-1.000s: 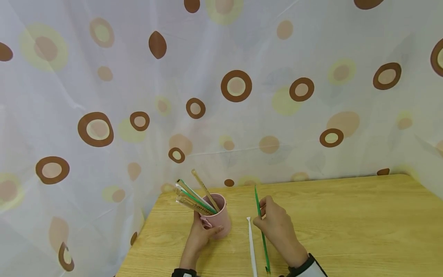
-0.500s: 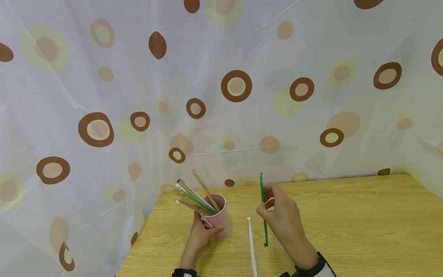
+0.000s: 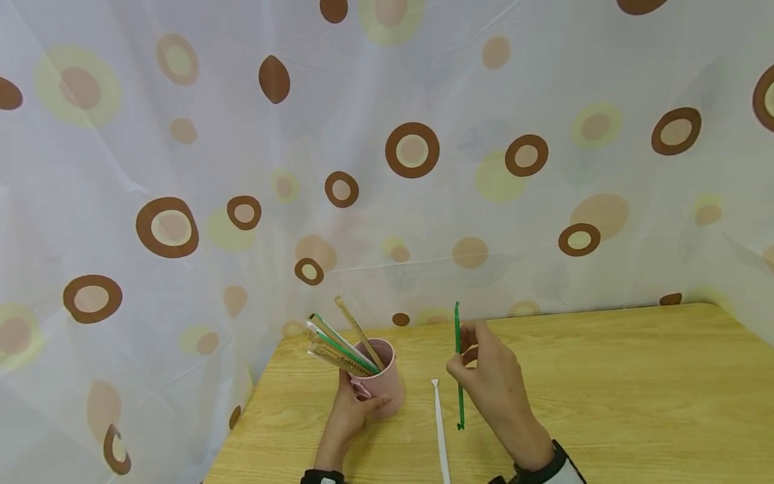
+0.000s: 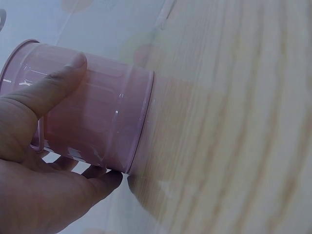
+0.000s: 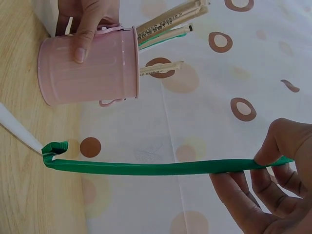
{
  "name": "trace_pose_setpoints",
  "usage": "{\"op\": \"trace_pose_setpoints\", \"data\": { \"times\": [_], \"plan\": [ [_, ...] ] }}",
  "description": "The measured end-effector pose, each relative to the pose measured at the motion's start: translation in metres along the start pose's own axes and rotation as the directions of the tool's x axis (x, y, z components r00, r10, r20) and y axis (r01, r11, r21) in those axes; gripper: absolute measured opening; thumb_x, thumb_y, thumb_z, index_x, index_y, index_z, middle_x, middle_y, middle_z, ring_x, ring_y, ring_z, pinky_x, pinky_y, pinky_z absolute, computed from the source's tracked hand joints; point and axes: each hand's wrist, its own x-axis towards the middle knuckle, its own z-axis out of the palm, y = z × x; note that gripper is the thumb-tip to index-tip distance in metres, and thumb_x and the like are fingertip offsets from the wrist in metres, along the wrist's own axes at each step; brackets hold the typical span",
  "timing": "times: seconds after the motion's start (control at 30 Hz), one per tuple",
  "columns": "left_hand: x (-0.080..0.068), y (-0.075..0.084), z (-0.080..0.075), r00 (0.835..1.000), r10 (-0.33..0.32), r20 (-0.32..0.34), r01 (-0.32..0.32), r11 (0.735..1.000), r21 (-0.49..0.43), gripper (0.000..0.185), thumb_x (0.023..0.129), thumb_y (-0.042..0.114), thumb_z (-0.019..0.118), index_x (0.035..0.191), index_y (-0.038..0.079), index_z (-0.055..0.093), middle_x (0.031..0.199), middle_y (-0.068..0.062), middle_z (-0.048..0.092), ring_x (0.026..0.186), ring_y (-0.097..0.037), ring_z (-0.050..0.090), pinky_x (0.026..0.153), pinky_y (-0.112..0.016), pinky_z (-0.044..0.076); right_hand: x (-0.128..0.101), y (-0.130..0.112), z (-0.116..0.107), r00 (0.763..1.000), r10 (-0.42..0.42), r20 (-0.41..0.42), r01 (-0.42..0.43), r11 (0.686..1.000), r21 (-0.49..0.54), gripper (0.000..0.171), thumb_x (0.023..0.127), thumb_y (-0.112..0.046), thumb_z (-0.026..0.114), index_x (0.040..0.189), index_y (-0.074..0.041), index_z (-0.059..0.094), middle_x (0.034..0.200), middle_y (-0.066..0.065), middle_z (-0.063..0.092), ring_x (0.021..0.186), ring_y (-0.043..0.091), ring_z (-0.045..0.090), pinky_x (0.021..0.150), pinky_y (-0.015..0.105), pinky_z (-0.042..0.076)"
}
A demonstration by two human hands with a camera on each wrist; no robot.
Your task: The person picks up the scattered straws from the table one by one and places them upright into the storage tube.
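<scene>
1. Table (image 3: 605, 390): wooden, against a spotted curtain (image 3: 387, 168).
2. Cup (image 3: 382, 383): pink, on the table, full of straws (image 3: 338, 346); left hand (image 3: 351, 417) wraps it.
3. Right hand (image 3: 492, 383) pinches the green straw (image 3: 459, 376) upright, off the table.
4. White straw (image 3: 440, 430) lies flat between the hands.

Green wrapped straw (image 3: 459, 366) stands near-upright beside pink cup (image 3: 381, 383) of leaning straws (image 3: 338, 346)

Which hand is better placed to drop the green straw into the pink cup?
Probably the right hand: it already pinches the green straw upright beside the pink cup, while the left hand grips the cup.
</scene>
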Motion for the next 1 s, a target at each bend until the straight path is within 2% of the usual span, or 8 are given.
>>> {"op": "trace_pose_setpoints", "data": {
  "times": [0.43, 0.53, 0.67, 0.77, 0.93, 1.0],
  "plan": [
    [0.000, 0.000, 0.001, 1.000, 0.004, 0.003, -0.004, 1.000, -0.010, 0.109, 0.080, -0.001, 0.084, 0.159, 0.008, 0.009, 0.158, -0.028, 0.030, 0.140, -0.041, 0.039, 0.111, -0.052, 0.037, -0.002, -0.001, 0.001, 0.999, 0.018, 0.034, -0.018, 1.000, 0.005, 0.030, 0.079, 0.003, 0.066, 0.106, -0.008, 0.060, 0.090, 0.003, 0.065, 0.076, 0.014, 0.066, 0.058, 0.028, 0.052],
    [0.000, 0.000, 0.001, 1.000, 0.008, 0.004, -0.008, 1.000, 0.000, 0.108, 0.080, 0.000, 0.084, 0.159, 0.007, 0.010, 0.157, -0.028, 0.032, 0.137, -0.039, 0.041, 0.109, -0.048, 0.040, -0.002, -0.001, 0.003, 0.998, 0.027, 0.049, -0.028, 0.999, 0.018, 0.031, 0.080, 0.003, 0.067, 0.107, -0.008, 0.060, 0.091, 0.004, 0.065, 0.077, 0.015, 0.066, 0.059, 0.027, 0.052],
    [-0.001, 0.001, 0.000, 1.000, -0.020, -0.005, 0.020, 1.000, 0.012, 0.105, 0.081, 0.000, 0.083, 0.157, 0.007, 0.012, 0.144, -0.024, 0.042, 0.116, -0.029, 0.052, 0.090, -0.034, 0.048, -0.003, 0.000, 0.007, 0.997, 0.030, 0.067, -0.033, 0.999, 0.040, 0.031, 0.080, 0.004, 0.066, 0.108, -0.007, 0.060, 0.092, 0.004, 0.064, 0.078, 0.014, 0.066, 0.060, 0.026, 0.053],
    [-0.002, 0.001, -0.002, 0.999, -0.045, -0.006, 0.045, 0.999, 0.011, 0.103, 0.082, 0.000, 0.083, 0.157, 0.009, 0.013, 0.126, -0.017, 0.048, 0.098, -0.020, 0.050, 0.078, -0.027, 0.046, -0.004, 0.000, 0.009, 0.998, 0.015, 0.063, -0.018, 0.998, 0.053, 0.030, 0.080, 0.006, 0.066, 0.107, -0.007, 0.060, 0.091, 0.004, 0.064, 0.079, 0.015, 0.067, 0.062, 0.024, 0.055],
    [-0.001, 0.000, -0.002, 0.999, -0.038, -0.006, 0.038, 0.999, 0.026, 0.103, 0.083, 0.000, 0.082, 0.157, 0.008, 0.012, 0.104, -0.008, 0.046, 0.088, -0.017, 0.047, 0.071, -0.025, 0.044, -0.004, 0.000, 0.011, 0.999, -0.027, 0.040, 0.024, 0.996, 0.082, 0.031, 0.080, 0.010, 0.065, 0.106, -0.006, 0.060, 0.091, 0.005, 0.064, 0.079, 0.016, 0.067, 0.062, 0.022, 0.057],
    [-0.001, -0.001, -0.001, 1.000, -0.029, -0.008, 0.029, 0.999, 0.029, 0.103, 0.082, 0.000, 0.082, 0.157, 0.007, 0.012, 0.105, -0.007, 0.047, 0.088, -0.017, 0.048, 0.070, -0.025, 0.044, -0.004, 0.000, 0.012, 0.998, -0.046, 0.035, 0.042, 0.994, 0.100, 0.031, 0.080, 0.011, 0.064, 0.106, -0.006, 0.060, 0.092, 0.005, 0.064, 0.080, 0.016, 0.067, 0.063, 0.021, 0.057]
  ]
}}
